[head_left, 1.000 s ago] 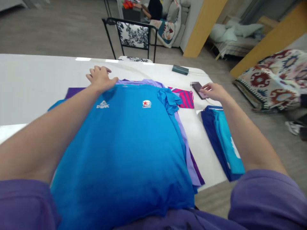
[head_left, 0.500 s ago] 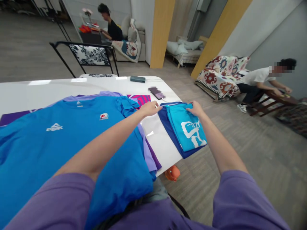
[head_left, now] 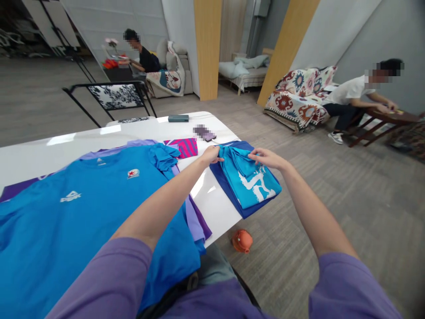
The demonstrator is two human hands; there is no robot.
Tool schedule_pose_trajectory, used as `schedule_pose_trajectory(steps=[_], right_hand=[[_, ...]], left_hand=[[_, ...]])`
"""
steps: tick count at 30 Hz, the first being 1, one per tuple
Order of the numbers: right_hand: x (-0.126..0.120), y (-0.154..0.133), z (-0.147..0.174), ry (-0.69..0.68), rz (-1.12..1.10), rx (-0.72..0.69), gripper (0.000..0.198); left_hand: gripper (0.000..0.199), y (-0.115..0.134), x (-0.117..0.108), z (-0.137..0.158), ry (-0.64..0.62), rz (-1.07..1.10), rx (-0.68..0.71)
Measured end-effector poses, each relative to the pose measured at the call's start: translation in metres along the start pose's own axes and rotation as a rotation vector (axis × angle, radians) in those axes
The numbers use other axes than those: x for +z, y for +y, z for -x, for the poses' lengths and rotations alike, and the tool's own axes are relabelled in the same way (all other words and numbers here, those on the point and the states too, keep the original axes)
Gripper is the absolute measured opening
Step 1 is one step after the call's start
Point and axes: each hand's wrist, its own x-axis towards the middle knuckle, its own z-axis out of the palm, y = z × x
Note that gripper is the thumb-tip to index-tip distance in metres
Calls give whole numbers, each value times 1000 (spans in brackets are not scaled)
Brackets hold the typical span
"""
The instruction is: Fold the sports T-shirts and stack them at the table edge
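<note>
A folded turquoise T-shirt with white lettering lies on a folded navy garment at the table's right corner. My left hand is closed on the turquoise shirt's far left corner. At its far right edge, my right hand pinches the cloth between thumb and fingers. Between my hands the far edge is rumpled and folded over, covering part of the lettering. Left of my arms, a blue T-shirt is spread flat over lavender and purple garments.
A pink-and-purple patterned cloth, a phone and a dark green box-shaped device lie on the white table. An orange object is below the edge. A chair stands beyond; two people sit farther off.
The turquoise shirt's far edge has gone from lying flat to bunched and folded towards me. My right hand has shifted inward along that edge. The whole view has turned slightly.
</note>
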Motion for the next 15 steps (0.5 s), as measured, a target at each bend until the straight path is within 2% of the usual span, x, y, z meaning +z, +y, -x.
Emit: schedule_pose_trajectory(steps=[3,7,9,11,13,15], right_hand=[[9,6,-17,234,113,59,57],[9,-7,-34,340,119,78,27],[-3,-26,-31,378,21,54,21],[-23,-50,-21,340,-117,54,24],[-49,-78,-6,283,-227,43,30],[-77,-105,11,289,-250,-6,33]], left_hand=[[43,6,1,15,-7,71,4],[46,21,0,38,16,101,44],[46,33,-3,49,58,95,91],[41,51,-11,61,104,91,164],[35,72,-23,76,130,94,248],[28,97,-41,94,136,99,331]])
